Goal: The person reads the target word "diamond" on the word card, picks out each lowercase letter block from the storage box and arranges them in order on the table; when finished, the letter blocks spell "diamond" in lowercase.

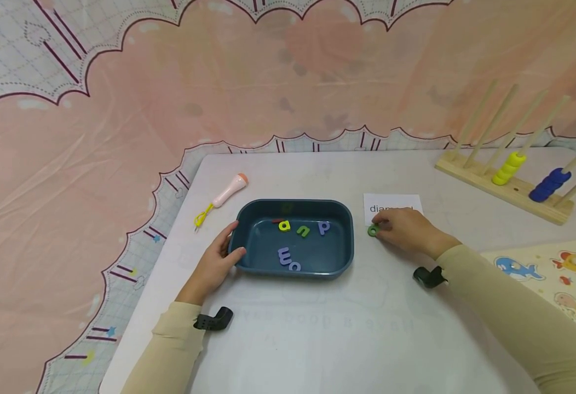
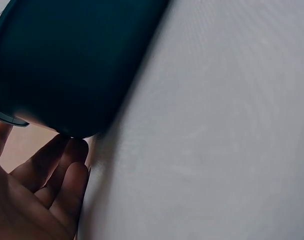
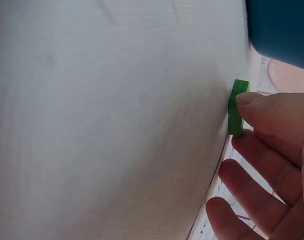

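A dark teal plastic tray (image 1: pixel 292 272) lies on the table with several coloured plastic letters in it. Among them are a yellow "a" (image 1: pixel 284 225), a green "n" (image 1: pixel 303 231) and a purple "m" (image 1: pixel 284 255). My left hand (image 1: pixel 212 265) holds the tray's left end, thumb toward the front and fingers at the side. Right of the tray, my right hand (image 1: pixel 408 232) pinches a small green letter (image 3: pixel 235 108) between thumb and forefinger, its other fingers spread. This letter is at the table surface, by the lower edge of a white word card (image 1: pixel 373 201). The hand covers part of the card's printed word.
A pink penlike tool (image 1: pixel 231 189) with a yellow end lies behind the tray at left. At back right stands a wooden peg counter (image 1: pixel 505 189) with yellow and blue beads. A sea-animal picture sheet (image 1: pixel 539 251) lies at right, partly under the right forearm.
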Demonstrator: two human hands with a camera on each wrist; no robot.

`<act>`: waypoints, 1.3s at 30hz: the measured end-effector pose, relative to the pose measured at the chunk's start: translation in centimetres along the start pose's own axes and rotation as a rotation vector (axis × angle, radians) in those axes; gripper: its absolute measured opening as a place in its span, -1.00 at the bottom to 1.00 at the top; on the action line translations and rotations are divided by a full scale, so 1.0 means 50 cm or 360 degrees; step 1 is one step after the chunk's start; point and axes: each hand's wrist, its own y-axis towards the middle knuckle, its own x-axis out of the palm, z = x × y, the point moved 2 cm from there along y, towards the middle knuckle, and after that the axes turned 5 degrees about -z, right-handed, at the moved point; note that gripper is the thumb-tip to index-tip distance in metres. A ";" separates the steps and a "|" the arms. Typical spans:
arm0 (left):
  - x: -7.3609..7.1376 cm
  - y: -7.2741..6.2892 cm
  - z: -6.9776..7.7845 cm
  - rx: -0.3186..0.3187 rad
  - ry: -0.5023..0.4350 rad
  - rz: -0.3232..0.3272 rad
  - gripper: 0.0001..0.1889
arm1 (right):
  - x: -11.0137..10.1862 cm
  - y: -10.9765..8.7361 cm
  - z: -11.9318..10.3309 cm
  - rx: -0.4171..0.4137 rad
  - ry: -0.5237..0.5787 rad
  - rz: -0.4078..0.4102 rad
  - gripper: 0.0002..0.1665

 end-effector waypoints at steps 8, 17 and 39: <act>0.000 0.002 -0.009 0.0006 -0.0009 0.0001 -0.28 | 0.000 0.002 -0.007 -0.0021 -0.0021 -0.0013 -0.68; 0.002 0.001 -0.005 0.0008 -0.0010 0.0013 -0.27 | -0.002 0.002 -0.007 -0.0004 0.0002 -0.0042 -0.60; 0.003 0.003 -0.004 0.0027 -0.0014 0.0011 -0.28 | -0.099 -0.028 -0.074 -0.0164 0.0111 0.0240 -0.48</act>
